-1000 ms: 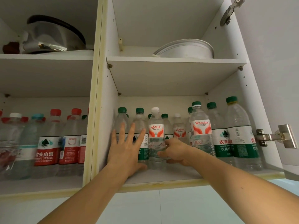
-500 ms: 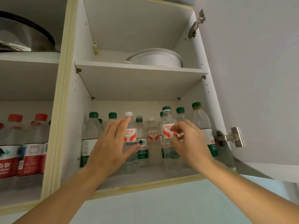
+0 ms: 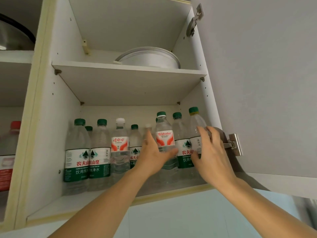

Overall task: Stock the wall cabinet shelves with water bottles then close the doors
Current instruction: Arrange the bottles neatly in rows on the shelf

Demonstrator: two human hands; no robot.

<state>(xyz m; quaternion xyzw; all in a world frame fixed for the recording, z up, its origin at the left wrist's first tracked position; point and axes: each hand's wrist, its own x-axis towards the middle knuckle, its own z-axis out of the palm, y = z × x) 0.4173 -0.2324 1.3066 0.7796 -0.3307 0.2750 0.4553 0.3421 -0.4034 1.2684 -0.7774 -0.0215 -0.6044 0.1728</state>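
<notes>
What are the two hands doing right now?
Left hand: open, fingers against the Wahaha bottle.
Right hand: open, fingers touching the rightmost bottle.

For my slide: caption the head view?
Both hands, left and right, nudge water bottles on the cabinet's lower shelf.
</notes>
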